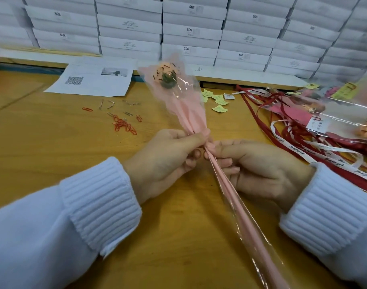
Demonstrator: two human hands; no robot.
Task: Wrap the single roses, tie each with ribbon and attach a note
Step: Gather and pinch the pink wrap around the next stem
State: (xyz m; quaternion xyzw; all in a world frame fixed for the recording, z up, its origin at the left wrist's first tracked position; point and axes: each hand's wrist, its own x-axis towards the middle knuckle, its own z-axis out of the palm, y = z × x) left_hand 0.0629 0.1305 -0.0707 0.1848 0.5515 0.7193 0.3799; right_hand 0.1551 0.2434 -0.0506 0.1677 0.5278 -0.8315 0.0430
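Note:
A single rose [167, 78] sits in a pink and clear wrap [183, 109] that narrows into a long sleeve [238, 213] running toward me. My left hand [168, 161] pinches the gathered wrap at its neck from the left. My right hand [259, 170] grips the sleeve just below, from the right. Red and white printed ribbons [299, 147] lie in a heap to the right. Small yellow notes [217, 101] are scattered behind the rose.
Red and silver paper clips [124, 122] lie on the wooden table [53, 147] at the left. A printed sheet [95, 78] lies at the back. Finished wrapped roses [345, 119] lie at the far right. Stacked white boxes [191, 30] form the back wall.

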